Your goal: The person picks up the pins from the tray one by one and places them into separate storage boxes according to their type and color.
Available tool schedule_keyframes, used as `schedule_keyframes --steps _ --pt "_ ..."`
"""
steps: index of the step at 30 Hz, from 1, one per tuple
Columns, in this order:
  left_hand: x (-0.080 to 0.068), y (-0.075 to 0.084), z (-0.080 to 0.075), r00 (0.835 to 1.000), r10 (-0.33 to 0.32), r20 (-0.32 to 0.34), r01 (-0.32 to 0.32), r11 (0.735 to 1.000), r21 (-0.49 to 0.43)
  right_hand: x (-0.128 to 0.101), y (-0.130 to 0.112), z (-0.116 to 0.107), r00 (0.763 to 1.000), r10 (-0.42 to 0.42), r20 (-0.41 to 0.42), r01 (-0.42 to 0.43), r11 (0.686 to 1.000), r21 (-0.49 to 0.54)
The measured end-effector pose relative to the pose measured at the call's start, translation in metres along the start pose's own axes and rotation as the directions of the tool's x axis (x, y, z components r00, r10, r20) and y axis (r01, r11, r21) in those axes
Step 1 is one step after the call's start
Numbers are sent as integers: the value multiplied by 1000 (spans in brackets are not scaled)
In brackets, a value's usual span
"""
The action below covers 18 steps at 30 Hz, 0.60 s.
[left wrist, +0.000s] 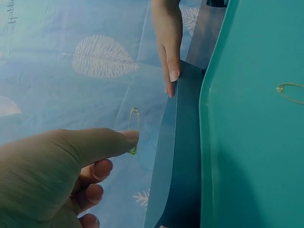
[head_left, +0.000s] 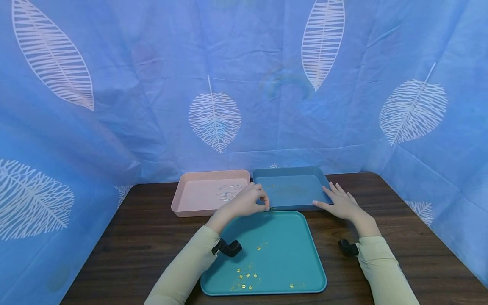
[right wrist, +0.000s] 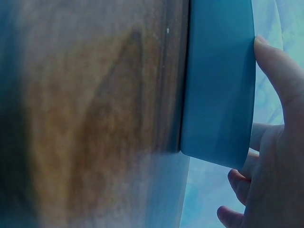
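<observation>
My left hand (head_left: 248, 201) pinches a gold safety pin (left wrist: 135, 116) between thumb and finger, over the near edge of the blue tray (head_left: 297, 188). In the left wrist view the pin's two ends stick out past the thumb. My right hand (head_left: 341, 204) touches the right side of the blue tray, its fingers spread and the thumb (right wrist: 266, 50) at the rim. One small gold pin (head_left: 273, 185) lies inside that tray. Several gold safety pins (head_left: 248, 275) lie on the teal tray (head_left: 286, 241), mostly near its front left, with one (head_left: 259, 248) farther back.
A pink tray (head_left: 196, 195) with several silver safety pins (head_left: 225, 194) stands left of the blue one. All three trays sit on a dark wooden table (head_left: 133, 245). Behind the table hangs a blue cloth (head_left: 259, 123) with white leaf prints.
</observation>
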State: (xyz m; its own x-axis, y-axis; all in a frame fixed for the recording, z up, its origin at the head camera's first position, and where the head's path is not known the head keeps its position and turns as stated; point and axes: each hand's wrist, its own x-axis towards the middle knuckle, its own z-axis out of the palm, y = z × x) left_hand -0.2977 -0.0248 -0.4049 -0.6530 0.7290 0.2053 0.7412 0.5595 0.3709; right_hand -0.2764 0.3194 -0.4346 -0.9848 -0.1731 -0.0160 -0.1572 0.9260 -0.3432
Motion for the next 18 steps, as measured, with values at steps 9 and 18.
schedule_keyframes --steps 9,18 --pt "19 -3 3 997 -65 -49 65 998 -6 1 5 3 999 -15 -31 15 1000 9" --pt "35 -5 9 986 -137 -98 140 990 31 1 1 1 1000 3 -2 -3 1000 -9"
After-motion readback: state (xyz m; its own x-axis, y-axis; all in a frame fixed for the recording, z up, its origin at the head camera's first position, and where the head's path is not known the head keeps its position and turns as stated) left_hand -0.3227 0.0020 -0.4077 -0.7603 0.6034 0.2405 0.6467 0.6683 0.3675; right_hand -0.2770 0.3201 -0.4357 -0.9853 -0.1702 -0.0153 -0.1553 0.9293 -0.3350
